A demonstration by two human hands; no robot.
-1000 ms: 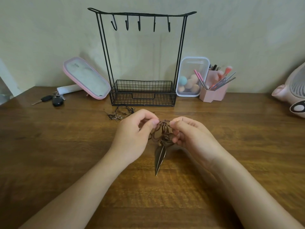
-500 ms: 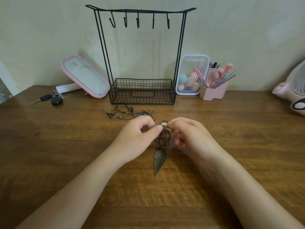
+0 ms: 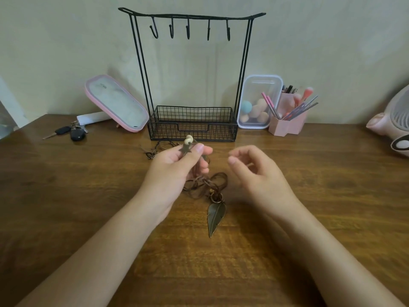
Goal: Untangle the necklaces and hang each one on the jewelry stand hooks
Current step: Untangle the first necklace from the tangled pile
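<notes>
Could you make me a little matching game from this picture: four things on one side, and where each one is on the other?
Things:
1 leaf pendant
2 star charm
3 keys
4 hooks

Places:
A pinched in the left hand
B bare, atop the stand
C lying flat at the middle of the table
D at the table's far left

Pairs: 1-C, 2-A, 3-D, 4-B

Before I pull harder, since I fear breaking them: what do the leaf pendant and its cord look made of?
Leaf pendant: likely metal, aged-bronze finish; dull sheen, embossed veins. Cord: thin, matte brown, perhaps leather or waxed cotton; cannot tell which.
</notes>
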